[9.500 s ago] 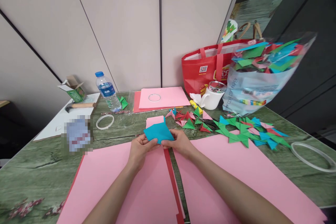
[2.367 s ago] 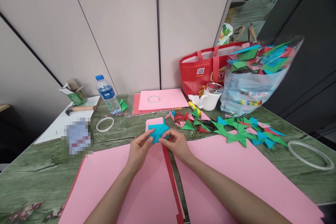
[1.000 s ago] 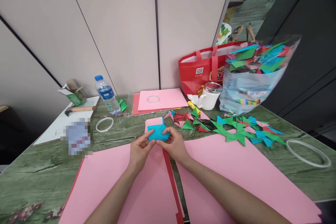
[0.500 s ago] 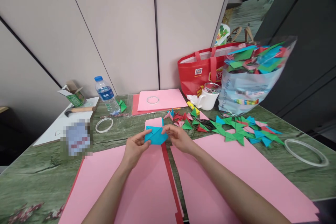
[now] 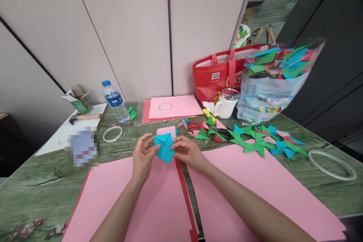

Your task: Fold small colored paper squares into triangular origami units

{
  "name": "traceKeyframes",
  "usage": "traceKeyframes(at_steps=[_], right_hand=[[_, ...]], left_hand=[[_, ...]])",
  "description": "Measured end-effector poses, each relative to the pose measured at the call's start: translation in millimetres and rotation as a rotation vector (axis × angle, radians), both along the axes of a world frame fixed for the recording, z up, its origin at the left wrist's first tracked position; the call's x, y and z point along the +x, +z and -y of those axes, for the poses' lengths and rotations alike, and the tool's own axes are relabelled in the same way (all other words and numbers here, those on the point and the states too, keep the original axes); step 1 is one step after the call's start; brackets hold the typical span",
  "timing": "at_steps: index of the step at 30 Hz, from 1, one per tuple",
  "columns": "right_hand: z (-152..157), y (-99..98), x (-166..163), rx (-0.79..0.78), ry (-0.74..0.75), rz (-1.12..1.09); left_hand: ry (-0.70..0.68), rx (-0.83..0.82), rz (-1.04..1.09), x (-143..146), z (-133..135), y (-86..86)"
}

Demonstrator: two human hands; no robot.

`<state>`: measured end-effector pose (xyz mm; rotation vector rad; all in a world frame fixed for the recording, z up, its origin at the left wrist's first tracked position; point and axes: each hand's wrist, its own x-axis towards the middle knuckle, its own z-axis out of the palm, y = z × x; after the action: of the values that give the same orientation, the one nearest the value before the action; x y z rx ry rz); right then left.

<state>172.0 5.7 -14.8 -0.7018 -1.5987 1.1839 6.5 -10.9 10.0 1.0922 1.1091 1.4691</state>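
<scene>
The left hand (image 5: 143, 157) is pinching the folded blue paper (image 5: 165, 149) between its fingers, and the right hand (image 5: 190, 154) is holding the other edge. This paper is being held just in front of the small pink stack (image 5: 166, 130); right of this stack, a green paper ring (image 5: 257, 149) is lying.

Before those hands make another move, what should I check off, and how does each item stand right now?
1. Left hand on the blue paper, at its left edge: ok.
2. Right hand at the paper's right edge: ok.
3. Paper's creases sharp: cannot tell, too small.
4. Water bottle upright, capped, apart from both hands: ok.
5. White mug upright, apart from both hands: ok.
6. All folded pieces bagged: not ok, many lie on the table.
</scene>
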Motion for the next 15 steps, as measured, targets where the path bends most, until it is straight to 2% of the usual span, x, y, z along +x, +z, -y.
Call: traceKeyframes(at_steps=[6, 11, 15], right_hand=[[2.3, 3.4, -0.7, 0.024, -0.042, -0.027], [4.9, 8.0, 2.3, 0.17, -0.078, 0.13], [6.4, 9.1, 2.8, 0.24, -0.111, 0.2]], left_hand=[[-0.16, -0.053, -0.046, 0.7, 3.5, -3.8], [-0.156, -0.08, -0.035, -3.2, 1.1, -12.6], [-0.152, -0.089, -0.002, -2.4, 1.1, -13.4]])
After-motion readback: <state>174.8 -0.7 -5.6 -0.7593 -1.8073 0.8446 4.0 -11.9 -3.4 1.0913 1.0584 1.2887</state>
